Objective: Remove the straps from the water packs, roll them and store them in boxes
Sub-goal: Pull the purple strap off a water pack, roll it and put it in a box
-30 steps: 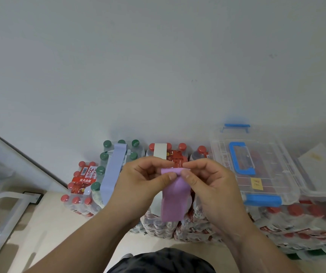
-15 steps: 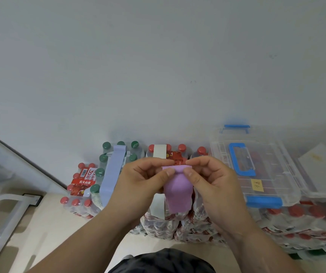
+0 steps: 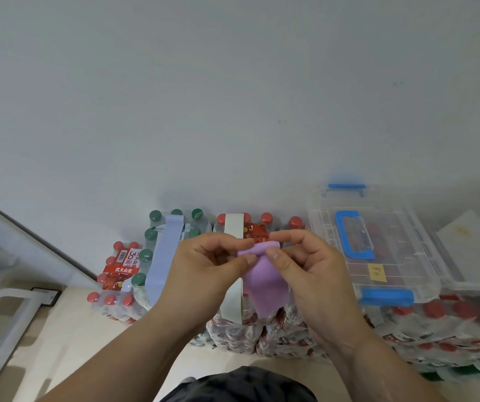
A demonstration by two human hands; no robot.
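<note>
Both hands pinch the rolled top of a purple strap (image 3: 264, 281) held in the air in front of the packs (image 3: 233, 335).

The strap's top edge is curled into a small roll, and its free end hangs down between the wrists. The left hand (image 3: 204, 274) pinches the roll's left end between thumb and bent forefinger. The right hand (image 3: 311, 274) pinches the right end, with the thumb on the near face and the forefinger arched over the top. Both forearms reach up from the bottom edge, wrists close together. Behind them, a blue strap (image 3: 162, 256) lies over a green-capped pack (image 3: 151, 235) and a white strap (image 3: 234, 226) over a red-capped one. A clear box (image 3: 392, 245), lid on, sits on packs at the right.
</note>
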